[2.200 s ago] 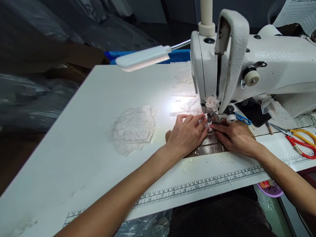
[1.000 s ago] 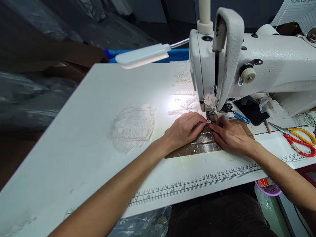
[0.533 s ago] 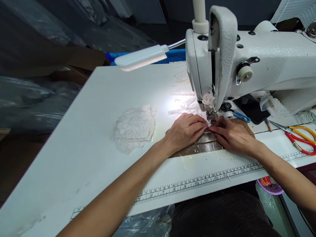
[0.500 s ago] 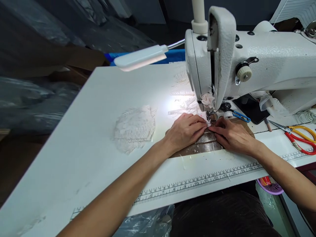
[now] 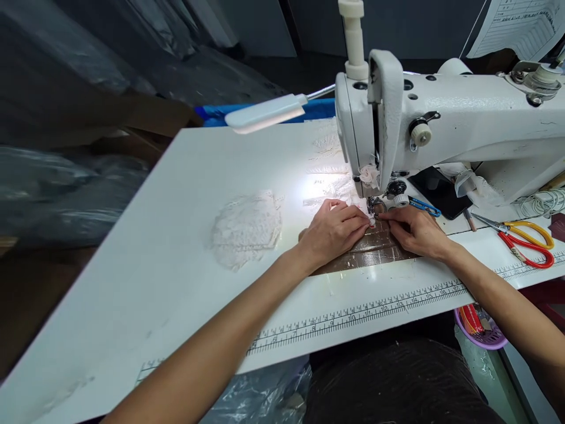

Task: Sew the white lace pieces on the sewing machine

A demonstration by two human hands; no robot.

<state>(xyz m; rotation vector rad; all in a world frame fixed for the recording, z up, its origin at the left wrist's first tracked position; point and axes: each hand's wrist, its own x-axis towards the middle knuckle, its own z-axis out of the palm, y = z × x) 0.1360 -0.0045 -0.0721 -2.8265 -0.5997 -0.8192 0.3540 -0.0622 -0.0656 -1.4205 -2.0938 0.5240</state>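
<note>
A white sewing machine (image 5: 459, 112) stands over the table, its presser foot (image 5: 371, 205) low near the bed. My left hand (image 5: 338, 229) lies just left of the foot, fingers together and closed on the edge of a small piece of white fabric (image 5: 372, 221). A tiny red spot shows on that fabric. On the other side of the foot my right hand (image 5: 417, 229) is closed, its fingers curled and a fingertip close to the foot. What it pinches, if anything, is hidden. Brown tape (image 5: 366, 253) covers the bed beneath both hands.
White lace pieces (image 5: 247, 227) lie on the table to the left. Scissors (image 5: 525, 238), blue snips (image 5: 424, 206) and a dark phone (image 5: 441, 191) lie at the right. A lamp (image 5: 267, 113) hangs above. A printed ruler (image 5: 353, 321) follows the front edge.
My right fingertips have shifted from the fabric in front of the foot to a spot slightly farther back and right. My left hand stays nearly in place. The view has moved slightly.
</note>
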